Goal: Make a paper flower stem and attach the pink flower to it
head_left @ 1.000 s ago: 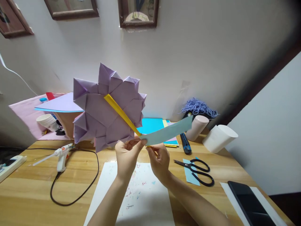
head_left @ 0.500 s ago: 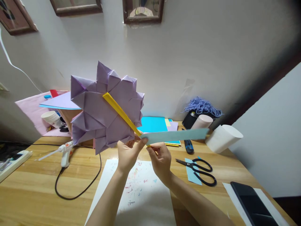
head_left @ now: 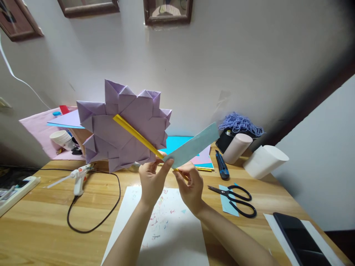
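A large folded purple paper flower (head_left: pixel 126 123) is held up above the table, its back toward me. A yellow stick (head_left: pixel 138 136) runs slantwise across that back and down between my hands. With thumb and fingers my left hand (head_left: pixel 155 177) pinches the stick below the flower, together with the near end of a light blue paper strip (head_left: pixel 195 146). The strip's free end points up to the right. Lower on the stick, my right hand (head_left: pixel 190 186) has its thumb and fingers closed around the yellow end, which is partly hidden by them.
A white glue gun (head_left: pixel 80 181) with a looped black cord lies left. Black scissors (head_left: pixel 235 199) rest on blue paper at right, near a utility knife (head_left: pixel 222 166) and phone (head_left: pixel 299 240). Paper rolls (head_left: pixel 266 162) stand behind; a marked white sheet (head_left: pixel 169 229) lies below my hands.
The blue strip's free end has swung upward, from nearly level to a steep slant. The flower has tilted and shifted slightly left. Both hands keep their grip at nearly the same place.
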`<control>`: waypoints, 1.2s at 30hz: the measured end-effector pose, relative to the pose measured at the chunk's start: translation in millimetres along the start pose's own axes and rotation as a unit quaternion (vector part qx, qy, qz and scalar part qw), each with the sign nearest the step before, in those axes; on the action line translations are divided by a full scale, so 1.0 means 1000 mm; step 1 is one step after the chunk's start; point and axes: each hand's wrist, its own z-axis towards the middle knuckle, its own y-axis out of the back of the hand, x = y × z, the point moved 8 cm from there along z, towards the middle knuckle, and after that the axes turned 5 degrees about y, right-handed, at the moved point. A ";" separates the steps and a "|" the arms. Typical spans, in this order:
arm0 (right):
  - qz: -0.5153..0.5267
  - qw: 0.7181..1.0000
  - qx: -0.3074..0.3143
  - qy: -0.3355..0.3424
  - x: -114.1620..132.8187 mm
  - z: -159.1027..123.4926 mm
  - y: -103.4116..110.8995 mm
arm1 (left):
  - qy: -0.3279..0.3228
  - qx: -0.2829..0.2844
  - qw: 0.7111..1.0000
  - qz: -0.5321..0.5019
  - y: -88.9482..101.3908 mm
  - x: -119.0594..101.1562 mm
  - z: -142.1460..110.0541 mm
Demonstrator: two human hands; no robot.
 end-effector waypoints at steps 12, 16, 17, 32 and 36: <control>-0.047 0.996 -0.031 0.064 0.016 0.012 0.009 | -0.029 -0.018 0.999 0.000 0.001 0.000 -0.002; -0.059 0.994 -0.037 0.078 0.018 0.013 0.011 | -0.027 -0.026 0.999 0.029 0.000 -0.001 -0.002; -0.062 0.994 -0.036 0.082 0.018 0.012 0.011 | -0.027 -0.026 0.999 0.031 -0.001 -0.001 -0.002; -0.001 0.992 0.110 -0.055 -0.002 0.015 -0.004 | 0.018 0.052 0.998 -0.028 -0.004 0.031 0.016; -0.005 0.989 0.123 -0.079 -0.010 0.014 -0.004 | 0.057 0.088 0.992 -0.074 -0.008 0.042 0.020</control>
